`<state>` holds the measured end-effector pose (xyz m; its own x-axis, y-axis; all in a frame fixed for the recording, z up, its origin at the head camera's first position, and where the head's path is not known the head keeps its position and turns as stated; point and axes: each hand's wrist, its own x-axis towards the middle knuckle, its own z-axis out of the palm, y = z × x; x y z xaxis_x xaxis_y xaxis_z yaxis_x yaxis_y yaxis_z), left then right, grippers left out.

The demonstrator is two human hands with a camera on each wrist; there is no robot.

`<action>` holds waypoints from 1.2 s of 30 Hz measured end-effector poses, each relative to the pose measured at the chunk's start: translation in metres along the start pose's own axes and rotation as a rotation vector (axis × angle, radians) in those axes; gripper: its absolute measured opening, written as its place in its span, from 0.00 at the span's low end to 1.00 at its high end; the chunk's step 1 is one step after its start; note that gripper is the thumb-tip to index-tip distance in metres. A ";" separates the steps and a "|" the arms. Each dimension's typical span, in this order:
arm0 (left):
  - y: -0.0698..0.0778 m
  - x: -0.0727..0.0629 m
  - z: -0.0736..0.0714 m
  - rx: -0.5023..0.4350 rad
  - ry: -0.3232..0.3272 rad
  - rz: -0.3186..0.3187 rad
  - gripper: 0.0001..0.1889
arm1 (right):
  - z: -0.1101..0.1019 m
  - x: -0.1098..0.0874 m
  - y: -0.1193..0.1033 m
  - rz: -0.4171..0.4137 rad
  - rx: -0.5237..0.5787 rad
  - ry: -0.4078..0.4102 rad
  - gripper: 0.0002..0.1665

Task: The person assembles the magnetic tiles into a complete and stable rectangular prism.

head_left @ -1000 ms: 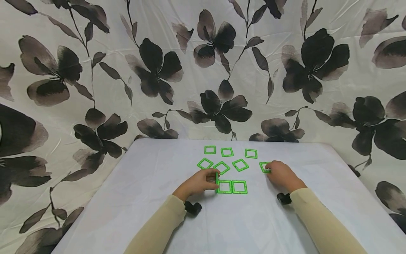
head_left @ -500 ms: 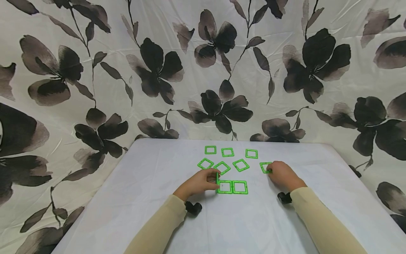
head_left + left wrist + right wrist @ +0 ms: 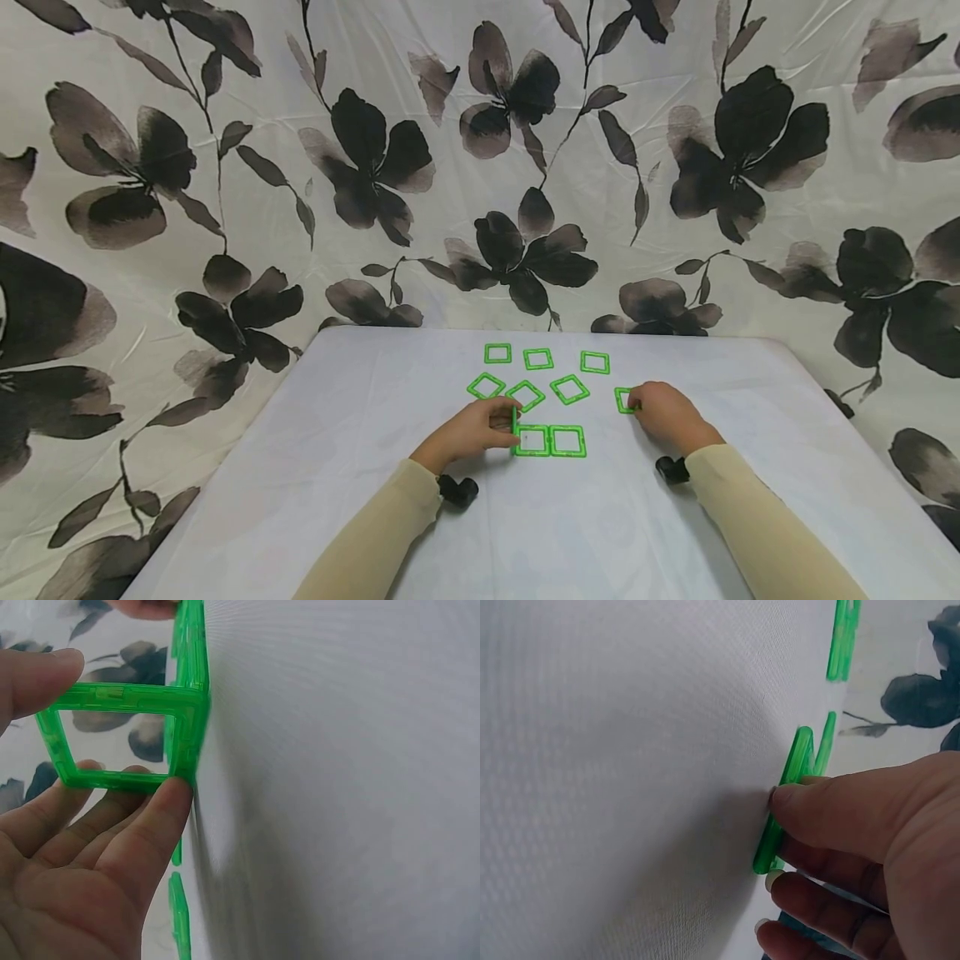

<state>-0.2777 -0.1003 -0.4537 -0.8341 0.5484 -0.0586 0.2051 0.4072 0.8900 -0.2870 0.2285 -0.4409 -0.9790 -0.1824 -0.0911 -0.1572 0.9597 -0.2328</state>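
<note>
My left hand (image 3: pixel 472 429) holds a green square magnetic tile (image 3: pixel 120 780) upright, thumb on one edge and fingers on the opposite one. That tile stands at the left side of two flat green tiles (image 3: pixel 567 427) lying edge to edge on the table. Over to the right, my right hand (image 3: pixel 667 412) pinches another green square tile (image 3: pixel 784 802) between thumb and fingers. In the right wrist view this tile is tilted, one edge close to the tabletop. The fingers cover part of it in the head view.
Several more green square tiles lie flat farther back on the white-covered table (image 3: pixel 337 517), among them a tilted-looking one (image 3: pixel 569 390) and a back-row one (image 3: pixel 595 362). A floral cloth (image 3: pixel 375 275) hangs behind the table. Each wrist carries a small black camera (image 3: pixel 457 492).
The tile in my right hand has turned and shifted slightly toward me; less of it shows past the fingers. My left hand and the upright tile stay in place.
</note>
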 end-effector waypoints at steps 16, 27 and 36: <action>-0.004 0.003 -0.001 0.002 0.008 0.005 0.30 | -0.004 -0.008 -0.006 -0.075 -0.040 0.007 0.08; -0.003 0.003 -0.001 -0.004 -0.003 0.008 0.31 | -0.006 -0.012 -0.009 -0.183 -0.028 0.093 0.09; -0.003 0.002 -0.001 -0.011 -0.010 0.008 0.31 | -0.012 -0.018 -0.019 -0.194 0.016 0.134 0.12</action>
<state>-0.2808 -0.1008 -0.4556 -0.8275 0.5588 -0.0553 0.2066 0.3946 0.8953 -0.2680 0.2164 -0.4231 -0.9392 -0.3324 0.0862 -0.3434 0.9056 -0.2489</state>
